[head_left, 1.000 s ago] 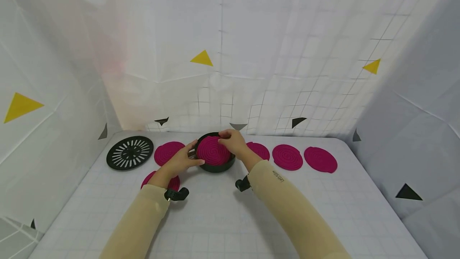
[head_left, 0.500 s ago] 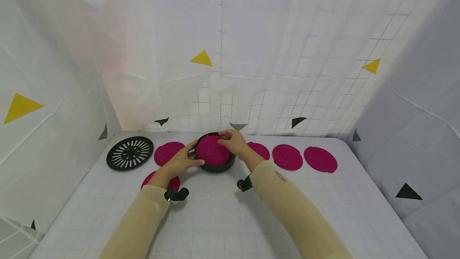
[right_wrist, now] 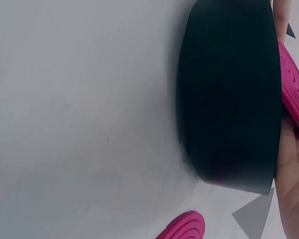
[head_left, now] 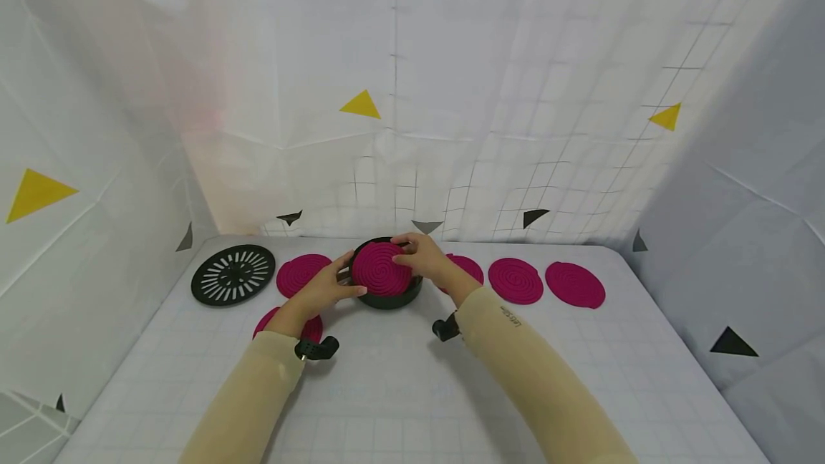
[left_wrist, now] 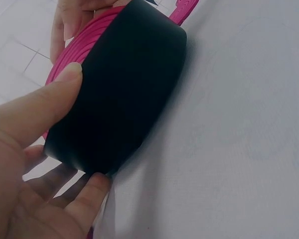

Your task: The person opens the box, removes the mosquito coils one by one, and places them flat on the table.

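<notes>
A black round holder (head_left: pixel 389 302) with a deep side wall stands at the table's back middle. My left hand (head_left: pixel 320 291) grips its left side, the thumb (left_wrist: pixel 65 87) at the rim and the other fingers round the wall. A pink spiral-ridged coaster (head_left: pixel 380 271) lies in the holder's mouth, its right edge pinched by my right hand (head_left: pixel 422 258). In the right wrist view that coaster (right_wrist: pixel 295 92) tilts out past the rim of the holder (right_wrist: pixel 229 99). The inside of the holder is hidden.
More pink coasters lie flat on the white table: one (head_left: pixel 515 281) and another (head_left: pixel 576 285) to the right, one (head_left: pixel 301 274) to the left, others partly behind my arms. A black slotted disc (head_left: pixel 233 274) lies far left. White sheet walls (head_left: pixel 451 92) enclose the table.
My right wrist and forearm have swung slightly to the right, and the right fingers have shifted a little on the coaster. The left hand and the holder have not visibly moved.
</notes>
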{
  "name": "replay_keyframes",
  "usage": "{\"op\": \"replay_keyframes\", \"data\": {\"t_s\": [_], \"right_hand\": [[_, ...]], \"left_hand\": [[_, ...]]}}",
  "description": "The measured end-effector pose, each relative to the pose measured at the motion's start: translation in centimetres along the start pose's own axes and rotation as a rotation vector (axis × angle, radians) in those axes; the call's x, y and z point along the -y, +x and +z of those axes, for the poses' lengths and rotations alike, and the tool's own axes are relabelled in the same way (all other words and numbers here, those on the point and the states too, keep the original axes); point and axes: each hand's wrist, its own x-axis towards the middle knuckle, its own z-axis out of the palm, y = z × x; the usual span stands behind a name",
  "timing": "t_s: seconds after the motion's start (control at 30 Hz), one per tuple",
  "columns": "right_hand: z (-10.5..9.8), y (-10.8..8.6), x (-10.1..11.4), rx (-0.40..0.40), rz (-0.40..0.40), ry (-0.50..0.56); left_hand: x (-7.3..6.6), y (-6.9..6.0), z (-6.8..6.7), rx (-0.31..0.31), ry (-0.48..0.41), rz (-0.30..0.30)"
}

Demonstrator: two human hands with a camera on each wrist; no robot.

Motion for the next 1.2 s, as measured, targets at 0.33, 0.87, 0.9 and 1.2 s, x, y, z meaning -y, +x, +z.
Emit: {"op": "replay_keyframes", "data": {"t_s": [0.33,0.87,0.9,1.2], "right_hand": [[-0.5,-0.4,0.0,0.056,-0.033,0.011],[-0.7,-1.4,0.9,0.036,-0.079,0.026],[-0.7,-1.5,0.9,0.03,-0.085,0.025],[-1.1,-2.4,1.3,-0.061,-0.074,0.127]], "left_hand": [[0.0,0.1,0.1,-0.007,0.016,0.007],[0.6,0.6,0.0,0.0,0.015,0.023],[0.6,0.6,0.0,0.001,0.014,0.023],[0.3,0.3,0.0,-0.011,0.016,0.013]]}}
